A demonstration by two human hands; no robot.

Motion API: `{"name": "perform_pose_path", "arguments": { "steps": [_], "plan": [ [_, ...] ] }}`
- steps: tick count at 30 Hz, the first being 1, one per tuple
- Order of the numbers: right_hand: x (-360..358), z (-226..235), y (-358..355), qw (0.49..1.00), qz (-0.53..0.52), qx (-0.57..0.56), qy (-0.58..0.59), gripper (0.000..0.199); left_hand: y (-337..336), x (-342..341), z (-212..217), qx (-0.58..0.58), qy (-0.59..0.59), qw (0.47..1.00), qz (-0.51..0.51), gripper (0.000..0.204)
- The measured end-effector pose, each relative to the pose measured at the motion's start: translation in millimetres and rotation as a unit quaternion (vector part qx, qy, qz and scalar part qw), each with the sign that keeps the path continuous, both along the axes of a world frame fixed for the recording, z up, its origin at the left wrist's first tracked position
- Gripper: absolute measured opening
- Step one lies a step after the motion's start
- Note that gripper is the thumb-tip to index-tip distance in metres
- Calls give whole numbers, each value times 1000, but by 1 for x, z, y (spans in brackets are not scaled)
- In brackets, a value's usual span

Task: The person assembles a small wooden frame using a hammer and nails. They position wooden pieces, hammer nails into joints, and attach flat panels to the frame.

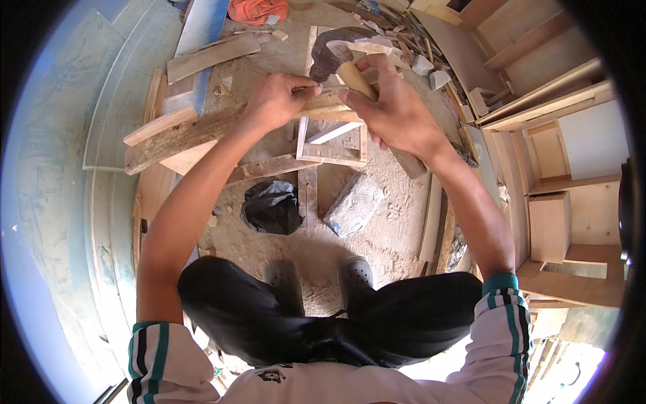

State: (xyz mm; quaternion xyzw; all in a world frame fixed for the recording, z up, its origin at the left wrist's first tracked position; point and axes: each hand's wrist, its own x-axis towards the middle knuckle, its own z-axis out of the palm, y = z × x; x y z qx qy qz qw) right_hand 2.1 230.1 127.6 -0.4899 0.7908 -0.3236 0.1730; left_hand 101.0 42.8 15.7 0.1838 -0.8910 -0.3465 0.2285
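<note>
My right hand point(402, 116) is wrapped round the wooden handle of a claw hammer point(331, 52). The dark metal head is raised just above the fingertips of my left hand point(276, 101). Those fingers are pinched together over a long rough wooden beam point(195, 138); whatever is between them is too small to make out. The beam slants up from the left and passes beneath both hands. Below its right part stands a small frame of wooden strips point(333, 155).
On the dusty floor lie a black plastic bag point(272, 207) and a pale block point(354, 204). Planks and glass-like sheets point(111, 128) line the left. Wooden cabinet carcasses point(572, 182) stand at right. An orange cloth point(258, 11) and wood scraps are farther off.
</note>
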Motion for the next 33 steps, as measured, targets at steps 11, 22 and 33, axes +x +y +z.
{"name": "perform_pose_path", "arguments": {
  "steps": [11, 22, 33],
  "plan": [
    [0, 28, -17, 982, -30, 145, -115, 47, 0, 1, 5, -20, -50, 999, -8, 21],
    [1, 22, -10, 985, -81, 80, -127, 45, -5, 11, 13, -25, -44, 997, -53, 58],
    [8, 23, -11, 995, -86, 18, -50, 42, -10, 20, 23, -164, -258, 952, -17, 78]
  ]
}}
